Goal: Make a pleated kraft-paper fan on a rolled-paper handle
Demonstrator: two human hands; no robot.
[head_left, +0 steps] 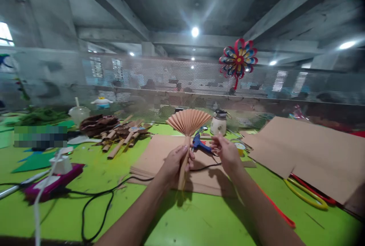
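My left hand (pixel 173 162) is closed around the handle of a pleated brown paper fan (pixel 188 121), which stands upright with its folds spread at the top. To the right, my right hand (pixel 227 151) is raised with its fingers curled together; whatever may be between the fingertips is too small to make out. A blue glue gun (pixel 201 144) lies between my hands on a stack of brown paper sheets (pixel 156 153). Just past my right hand is a spool of yellow thread (pixel 240 149).
Paper handles with brown pieces (pixel 125 135) are heaped at the left. A purple power strip (pixel 54 183) and a black cord (pixel 105 192) lie nearer. Large brown sheets (pixel 310 147) and yellow-handled scissors (pixel 306 196) are at the right. A white bottle (pixel 218 123) stands behind.
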